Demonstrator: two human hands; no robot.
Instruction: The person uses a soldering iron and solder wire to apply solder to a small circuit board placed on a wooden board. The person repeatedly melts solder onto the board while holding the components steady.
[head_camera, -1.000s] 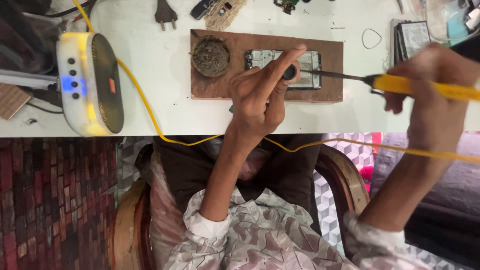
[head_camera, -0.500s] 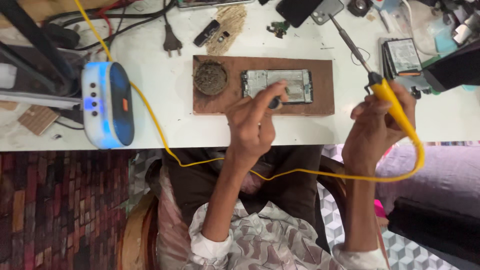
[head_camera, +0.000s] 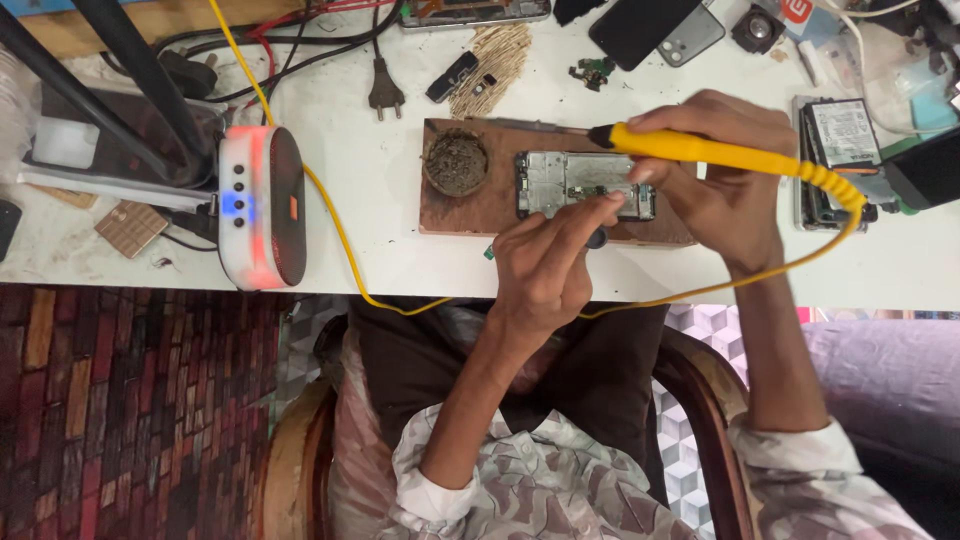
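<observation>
Swung down since earlier: yellow soldering iron (head_camera: 720, 152), clenched in right hand (head_camera: 725, 190), lying across opened phone (head_camera: 585, 183) on brown board (head_camera: 480, 205). Left hand (head_camera: 545, 265) pinching small dark tool at phone's edge. White table (head_camera: 380, 250) below; speaker (head_camera: 262, 205) left, tin (head_camera: 456, 162) beside; brick floor (head_camera: 130, 400).

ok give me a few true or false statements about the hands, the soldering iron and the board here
1. The right hand holds the yellow soldering iron. True.
2. The left hand rests on the white speaker. False: it is at the opened phone.
3. The opened phone lies on a wooden board. True.
4. The round tin sits right of the phone. False: it sits to its left in the picture.
</observation>
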